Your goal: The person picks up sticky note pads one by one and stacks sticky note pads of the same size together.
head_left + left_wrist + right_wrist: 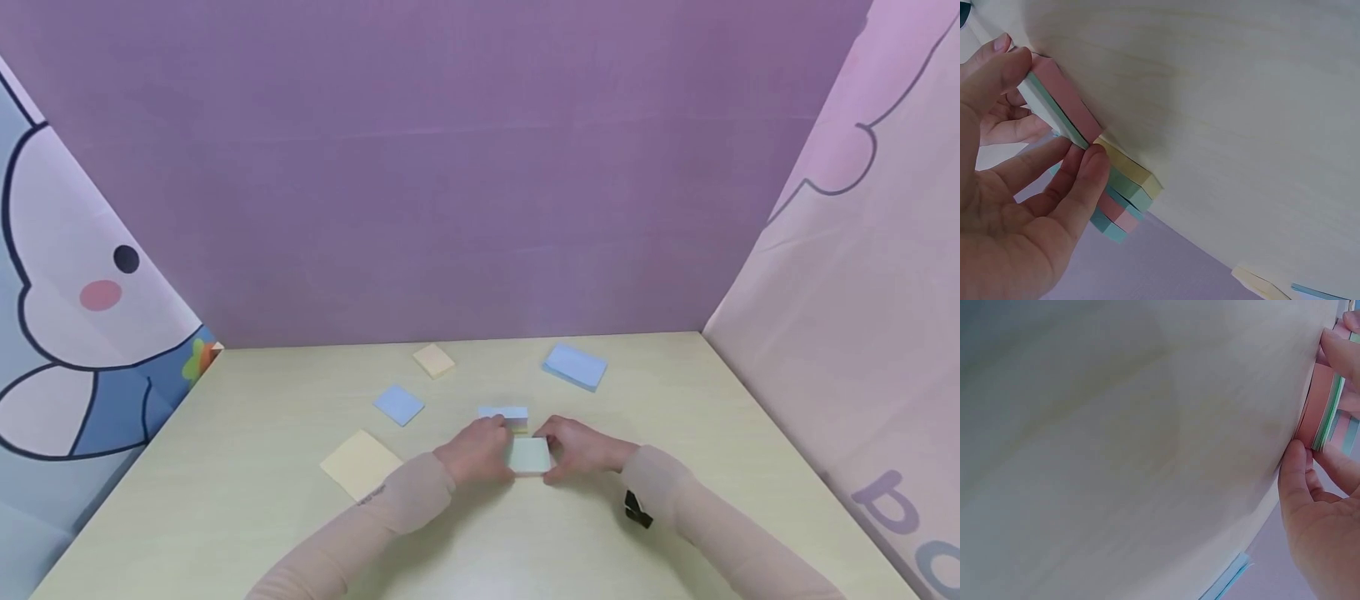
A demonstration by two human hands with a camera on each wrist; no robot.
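Note:
Two sticky note pads, pale green [530,457] on top of pink [1069,94], lie together at the middle of the table. My left hand [477,450] pinches their left edges between thumb and fingers. On the opposite side, my right hand [581,446] grips the same pads by thumb and fingertips, as the right wrist view also shows at the pink pad [1317,406]. Just behind stands a taller stack of sticky note pads [1124,187] in yellow, green, blue and pink layers, its top light blue. The left hand partly covers that stack in the head view.
A large yellow pad [360,465] lies left of the left forearm, with a small blue pad [399,405] and a small cream pad [433,361] farther back. A blue rectangular pad [575,367] sits back right. Fabric walls [480,167] border the table [247,500].

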